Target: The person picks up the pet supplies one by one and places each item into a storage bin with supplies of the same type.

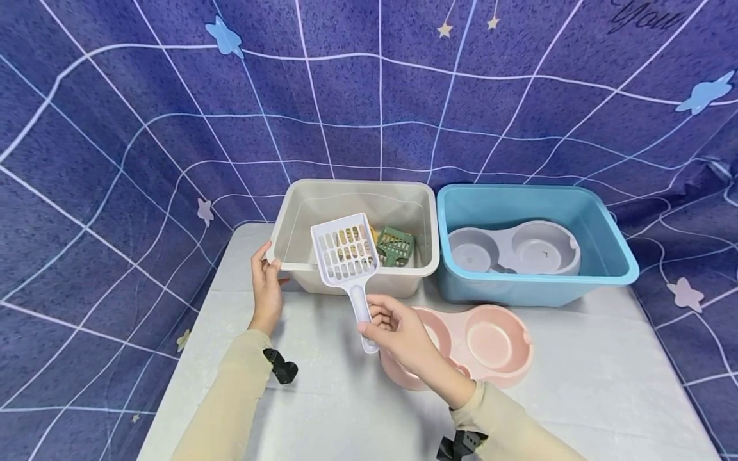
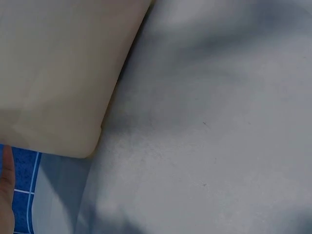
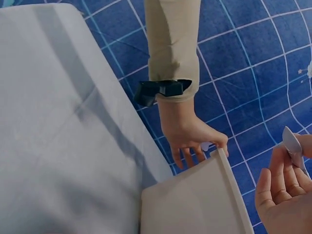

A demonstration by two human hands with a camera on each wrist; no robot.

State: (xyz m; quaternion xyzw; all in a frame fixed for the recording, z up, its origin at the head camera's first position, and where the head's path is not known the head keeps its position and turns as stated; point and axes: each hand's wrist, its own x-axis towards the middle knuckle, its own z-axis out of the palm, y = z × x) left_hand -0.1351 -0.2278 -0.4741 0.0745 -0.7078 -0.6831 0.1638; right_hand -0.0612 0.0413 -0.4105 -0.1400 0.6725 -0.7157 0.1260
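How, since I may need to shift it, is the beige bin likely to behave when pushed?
The bin is probably stiff: its rim shows no visible bend beside the left hand. It should resist tipping, being low and wide on the table. The green scoop inside looks loose, so it may slide if the push is sudden.

At the head view's centre, the pale scoop [image 1: 349,282] partly hides a yellow thing [image 1: 375,234]; at the left wrist view's upper left, the frame crops the tub [image 2: 51,73].
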